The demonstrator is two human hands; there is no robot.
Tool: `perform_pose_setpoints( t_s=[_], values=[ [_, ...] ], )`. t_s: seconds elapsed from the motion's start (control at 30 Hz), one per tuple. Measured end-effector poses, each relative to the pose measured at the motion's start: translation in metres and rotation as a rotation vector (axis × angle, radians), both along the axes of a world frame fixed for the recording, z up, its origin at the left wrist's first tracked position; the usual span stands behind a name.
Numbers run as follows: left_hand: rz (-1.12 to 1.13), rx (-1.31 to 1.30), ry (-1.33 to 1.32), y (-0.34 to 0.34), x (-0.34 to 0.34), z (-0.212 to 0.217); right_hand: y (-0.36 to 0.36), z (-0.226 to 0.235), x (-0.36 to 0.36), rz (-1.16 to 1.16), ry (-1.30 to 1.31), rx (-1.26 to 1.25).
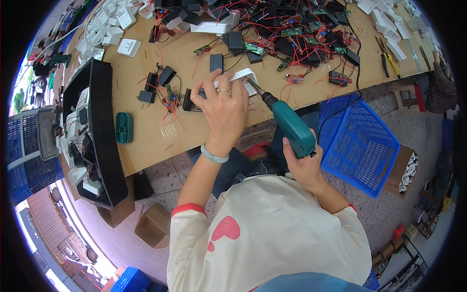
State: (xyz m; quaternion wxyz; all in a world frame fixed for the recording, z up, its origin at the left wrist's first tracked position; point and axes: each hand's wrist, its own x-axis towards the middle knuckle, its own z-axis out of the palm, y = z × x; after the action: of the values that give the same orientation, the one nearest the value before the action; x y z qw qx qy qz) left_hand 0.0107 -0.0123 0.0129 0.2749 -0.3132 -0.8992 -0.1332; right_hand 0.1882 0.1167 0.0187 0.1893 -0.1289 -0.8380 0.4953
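Note:
In my right hand (pixel 304 165) is a green power screwdriver (pixel 293 125), gripped at its rear end and slanting up to the left. Its bit reaches a white plastic housing (pixel 249 77) at the table's near side. My left hand (pixel 224 104), with a ring and a pale bangle, holds that housing down, fingers bent over it. Under and beside the left fingers sit small black boxes (pixel 216 62) with dark wires; the hand partly hides them. Left of it lie more black boxes (pixel 147 96) and a small circuit board (pixel 170 100) with red wires.
A heap of black boxes, green boards and red wires (pixel 292 36) covers the table's far middle. A black bin (pixel 99 131) of white parts stands left, beside a green tray (pixel 124 127). Yellow-handled pliers (pixel 387 61) lie right. A blue crate (pixel 362 146) stands below the table's right edge.

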Motion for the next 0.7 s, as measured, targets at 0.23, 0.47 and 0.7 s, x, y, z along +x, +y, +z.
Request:
perform_pose_setpoints(
  t_s=[0.23,0.47,0.7],
  values=[
    [0.0,0.0,-0.002,-0.0003,-0.0007,-0.0009,-0.0002,-0.0002,0.0012,0.003,0.007,0.005],
    [0.002,0.0,0.001,0.0003,-0.0008,-0.0005,-0.0008,-0.0028,0.003,-0.007,0.008,-0.036],
    [0.003,-0.017,-0.014,-0.0009,-0.0002,0.0012,-0.0008,-0.0046,0.004,-0.027,0.008,-0.056]
  ],
)
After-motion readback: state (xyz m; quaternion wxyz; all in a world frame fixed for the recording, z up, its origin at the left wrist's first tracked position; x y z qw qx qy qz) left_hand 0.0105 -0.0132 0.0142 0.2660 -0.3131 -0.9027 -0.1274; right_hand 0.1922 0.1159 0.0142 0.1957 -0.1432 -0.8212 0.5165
